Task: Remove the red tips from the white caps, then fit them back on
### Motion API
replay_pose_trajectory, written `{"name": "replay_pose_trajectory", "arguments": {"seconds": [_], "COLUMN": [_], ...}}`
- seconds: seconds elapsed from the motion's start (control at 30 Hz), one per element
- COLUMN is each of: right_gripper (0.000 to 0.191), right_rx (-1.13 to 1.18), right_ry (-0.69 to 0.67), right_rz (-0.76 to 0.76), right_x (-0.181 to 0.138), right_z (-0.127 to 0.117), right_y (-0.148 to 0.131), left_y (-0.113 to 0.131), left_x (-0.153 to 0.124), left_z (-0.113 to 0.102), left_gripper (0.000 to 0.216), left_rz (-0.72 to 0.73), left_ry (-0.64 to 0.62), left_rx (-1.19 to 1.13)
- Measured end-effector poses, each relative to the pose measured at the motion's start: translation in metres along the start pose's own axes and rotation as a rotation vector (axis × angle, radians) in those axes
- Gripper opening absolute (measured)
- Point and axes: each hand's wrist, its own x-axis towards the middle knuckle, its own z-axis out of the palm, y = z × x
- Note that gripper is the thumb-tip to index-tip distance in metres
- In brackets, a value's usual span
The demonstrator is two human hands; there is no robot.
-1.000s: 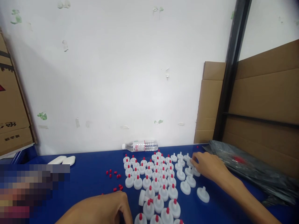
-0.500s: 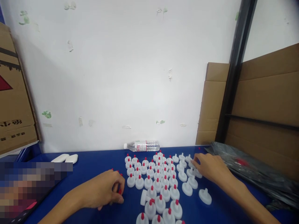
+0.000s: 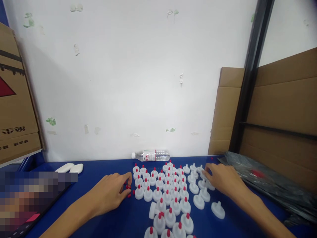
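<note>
Fingers (image 3: 125, 180) of left hand (image 3: 109, 193): curled, tips lowered onto a few loose red tips (image 3: 128, 191) on the blue table (image 3: 104, 168). Too small to tell whether one is pinched.

Fingers (image 3: 209, 170) of right hand (image 3: 223, 180): bent, tips down among the bare white caps (image 3: 193, 188) at the right edge of the group. Cannot tell whether one is gripped.

Between the hands: red-tipped white caps (image 3: 166, 195), upright, in close rows, running from the far table edge toward the camera. One tipped cap (image 3: 151, 210) lies on its side at the near left of the group. One bare cap (image 3: 218, 210) stands apart, near the right forearm.

Further out: water bottle (image 3: 152, 155) on its side against the white wall. Two white oblong pieces (image 3: 71, 168) far left. Black plastic sheet (image 3: 272, 185) at right, in front of brown cardboard (image 3: 279, 99). Printed carton (image 3: 15, 109) at left edge.
</note>
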Motion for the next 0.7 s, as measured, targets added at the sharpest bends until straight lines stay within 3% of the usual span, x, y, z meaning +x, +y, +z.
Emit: {"name": "replay_pose_trajectory", "arguments": {"seconds": [0.2,0.4,0.6,0.7], "right_gripper": [0.029,0.025,0.027,0.02], "right_rx": [0.025,0.125,0.267,0.436], "right_ry": [0.086,0.253,0.485,0.643], "right_rz": [-0.02,-0.085,-0.287,-0.566], "right_x": [0.001,0.002,-0.009,-0.031], "right_z": [0.005,-0.002,-0.021,-0.03], "right_y": [0.001,-0.001,-0.021,-0.043], "left_y": [0.02,0.021,0.022,0.035], "left_x": [0.001,0.006,0.007,0.0], "left_z": [0.01,0.036,0.027,0.024], "left_gripper": [0.034,0.03,0.027,0.036], "left_rz": [0.03,0.011,0.005,0.024], "left_ry": [0.093,0.137,0.234,0.324], "left_rx": [-0.032,-0.012,-0.1,-0.35]}}
